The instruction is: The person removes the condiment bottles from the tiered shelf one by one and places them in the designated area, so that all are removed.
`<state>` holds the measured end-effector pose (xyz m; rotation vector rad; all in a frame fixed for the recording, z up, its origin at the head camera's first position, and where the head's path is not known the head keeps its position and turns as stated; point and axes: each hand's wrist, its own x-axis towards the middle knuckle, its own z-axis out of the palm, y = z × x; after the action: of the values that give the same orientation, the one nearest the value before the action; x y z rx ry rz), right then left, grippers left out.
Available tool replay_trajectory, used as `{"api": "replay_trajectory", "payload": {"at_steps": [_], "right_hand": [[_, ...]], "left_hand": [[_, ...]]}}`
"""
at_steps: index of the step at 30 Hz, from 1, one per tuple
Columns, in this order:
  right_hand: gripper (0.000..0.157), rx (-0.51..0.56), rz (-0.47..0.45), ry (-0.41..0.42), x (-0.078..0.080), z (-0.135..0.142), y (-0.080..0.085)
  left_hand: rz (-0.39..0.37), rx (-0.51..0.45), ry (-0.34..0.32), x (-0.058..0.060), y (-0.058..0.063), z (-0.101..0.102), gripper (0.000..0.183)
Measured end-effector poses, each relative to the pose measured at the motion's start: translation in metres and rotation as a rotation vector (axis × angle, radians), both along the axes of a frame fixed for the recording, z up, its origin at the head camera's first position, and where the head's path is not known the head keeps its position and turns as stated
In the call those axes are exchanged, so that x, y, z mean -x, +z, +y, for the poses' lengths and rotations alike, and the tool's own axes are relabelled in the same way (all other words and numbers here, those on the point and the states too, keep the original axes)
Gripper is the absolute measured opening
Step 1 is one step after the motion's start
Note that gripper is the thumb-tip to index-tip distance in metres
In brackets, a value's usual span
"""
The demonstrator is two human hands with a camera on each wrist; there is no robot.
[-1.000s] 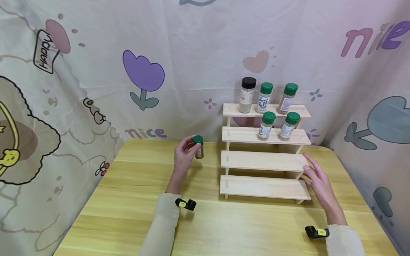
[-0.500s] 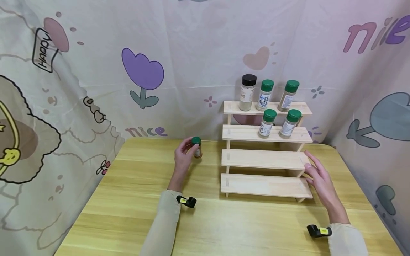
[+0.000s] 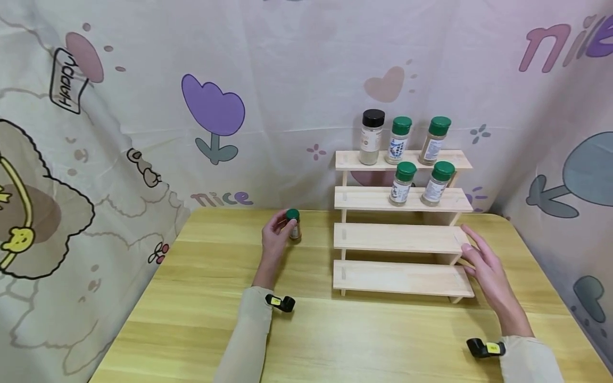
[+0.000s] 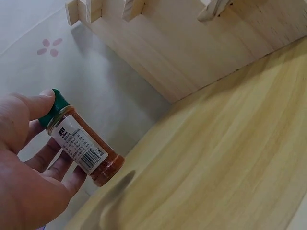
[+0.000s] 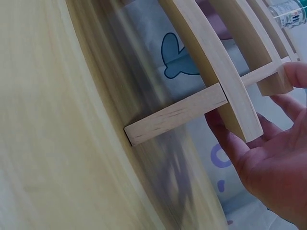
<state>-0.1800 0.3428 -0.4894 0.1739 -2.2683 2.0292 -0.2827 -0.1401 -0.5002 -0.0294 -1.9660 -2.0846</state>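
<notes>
My left hand (image 3: 275, 239) pinches a spice jar (image 4: 86, 143) with a green cap, a white barcode label and reddish-brown powder inside. The thumb lies against the cap and the other fingers are behind the jar. Its base is close over the table, left of the wooden tiered rack (image 3: 402, 236). At the rack's right end, my right hand (image 3: 489, 268) holds the ends of the lower shelves. In the right wrist view the thumb is at one shelf end (image 5: 276, 84), with fingers reaching under and behind the lower one.
Three spice jars stand on the top tier, one black-capped jar (image 3: 371, 137) and two with green caps (image 3: 401, 125). Two more green-capped jars (image 3: 401, 183) are on the second tier. A printed cloth (image 3: 287, 80) hangs behind the wood-grain table (image 3: 201, 298).
My left hand has moved the jar slightly left and lower, away from the rack. The right hand stays at the rack's end. The head view has shifted slightly.
</notes>
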Motion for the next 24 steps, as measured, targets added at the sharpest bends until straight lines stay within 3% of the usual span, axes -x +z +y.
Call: {"api": "replay_trajectory", "payload": {"at_steps": [15,24], "right_hand": [[0.056,-0.032,-0.015,0.0,0.0,-0.002,0.0],[0.056,-0.025,-0.011,-0.003,0.0,-0.001,0.0]], "left_hand": [[-0.021,-0.021,-0.004,0.002,-0.012,-0.006,0.037],[-0.023,-0.038,-0.033,0.005,-0.013,-0.007,0.041]]}}
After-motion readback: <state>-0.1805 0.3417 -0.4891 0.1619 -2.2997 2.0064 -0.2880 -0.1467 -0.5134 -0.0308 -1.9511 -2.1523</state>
